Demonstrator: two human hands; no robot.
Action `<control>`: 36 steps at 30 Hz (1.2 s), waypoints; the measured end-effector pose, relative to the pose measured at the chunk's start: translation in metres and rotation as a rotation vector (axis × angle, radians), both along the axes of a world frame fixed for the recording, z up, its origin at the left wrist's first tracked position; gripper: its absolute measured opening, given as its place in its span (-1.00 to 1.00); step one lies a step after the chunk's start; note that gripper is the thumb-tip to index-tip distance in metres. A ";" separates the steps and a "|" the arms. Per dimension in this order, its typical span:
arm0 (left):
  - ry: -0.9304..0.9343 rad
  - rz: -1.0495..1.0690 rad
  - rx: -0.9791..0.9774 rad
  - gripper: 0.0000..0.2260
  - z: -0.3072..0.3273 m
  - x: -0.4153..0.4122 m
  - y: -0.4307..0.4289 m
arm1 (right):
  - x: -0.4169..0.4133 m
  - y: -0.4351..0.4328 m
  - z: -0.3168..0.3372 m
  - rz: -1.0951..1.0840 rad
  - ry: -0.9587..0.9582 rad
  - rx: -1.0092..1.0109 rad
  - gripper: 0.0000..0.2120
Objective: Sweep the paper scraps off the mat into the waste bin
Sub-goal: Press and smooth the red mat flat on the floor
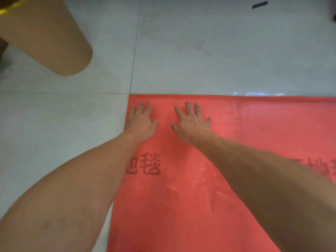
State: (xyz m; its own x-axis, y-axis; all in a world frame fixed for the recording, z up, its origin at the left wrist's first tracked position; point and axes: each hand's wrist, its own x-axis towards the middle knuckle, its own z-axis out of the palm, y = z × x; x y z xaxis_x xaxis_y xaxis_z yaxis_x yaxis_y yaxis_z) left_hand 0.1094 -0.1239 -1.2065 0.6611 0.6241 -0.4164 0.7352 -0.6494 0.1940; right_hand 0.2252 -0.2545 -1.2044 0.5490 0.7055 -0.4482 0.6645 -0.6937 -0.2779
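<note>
A red mat [254, 124] with dark printed characters lies flat on the pale tiled floor. My left hand [141, 122] rests flat on the mat's far left corner, fingers straight. Just right of it, my right hand [191, 122] also lies flat on the mat with its fingers spread. Neither hand holds anything. A tan waste bin [45, 39] stands on the floor at the upper left, apart from the mat; only its side shows. I see no paper scraps on the mat.
Grey floor tiles [200, 51] stretch beyond the mat's far edge. A small dark strip [260, 5] lies on the floor at the far right, and another dark object touches the right frame edge.
</note>
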 end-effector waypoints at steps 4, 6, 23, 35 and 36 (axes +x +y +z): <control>0.111 0.007 -0.044 -0.28 -0.013 0.002 0.019 | 0.006 0.019 -0.014 -0.058 0.014 -0.077 -0.34; 0.135 0.025 -0.060 -0.22 -0.026 -0.003 0.025 | 0.007 0.021 -0.022 -0.068 0.011 -0.115 -0.28; 0.197 0.104 -0.067 -0.20 -0.029 0.003 0.030 | 0.011 0.024 -0.029 -0.065 0.028 -0.072 -0.24; 0.115 0.008 -0.033 -0.14 -0.011 0.023 0.035 | 0.021 0.046 -0.023 0.114 -0.031 -0.129 -0.13; 0.092 0.003 -0.051 -0.15 -0.012 0.025 0.035 | 0.021 0.046 -0.024 0.114 -0.013 -0.133 -0.13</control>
